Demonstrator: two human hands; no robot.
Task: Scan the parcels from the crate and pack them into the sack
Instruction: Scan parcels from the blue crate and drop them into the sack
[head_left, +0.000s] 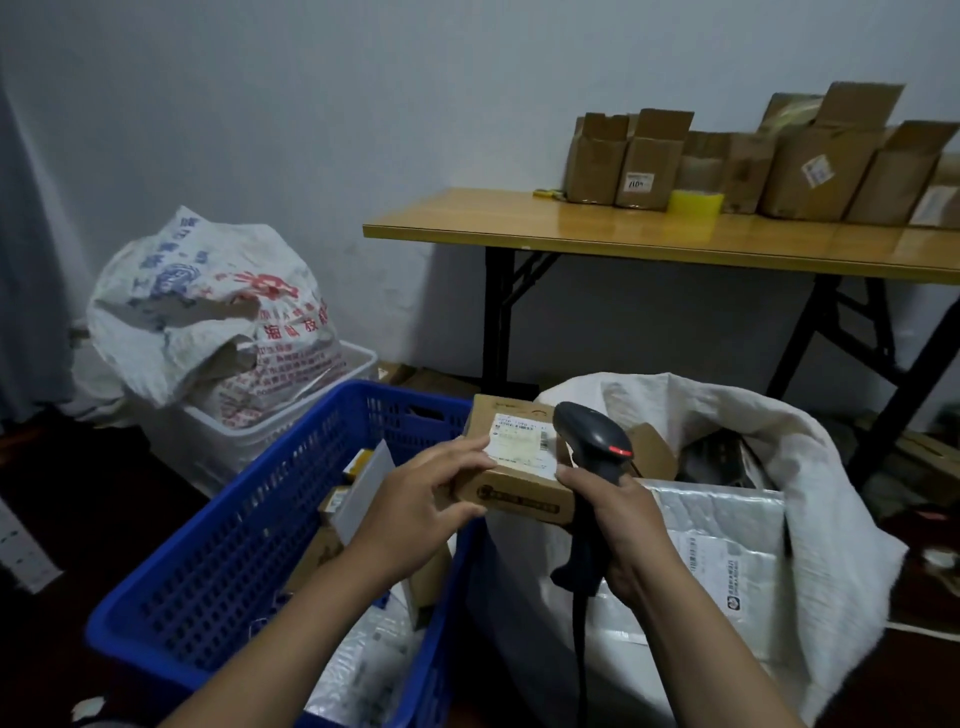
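Note:
My left hand (415, 506) grips a small brown cardboard parcel (514, 478) with a white label on top, held over the gap between crate and sack. My right hand (621, 525) holds a black barcode scanner (589, 447) by its handle; the scanner's head hangs over the parcel's right edge and a red light glows on it. The blue plastic crate (228, 566) stands lower left with several parcels and padded envelopes inside. The open white sack (810, 467) stands on the right with silver mailers and boxes in it.
A wooden folding table (623, 234) with several open cardboard boxes and a yellow tape roll (696, 201) stands at the back right. A white basket (249, 436) holding a stuffed printed sack (208, 296) sits behind the crate. The scanner cable hangs down between crate and sack.

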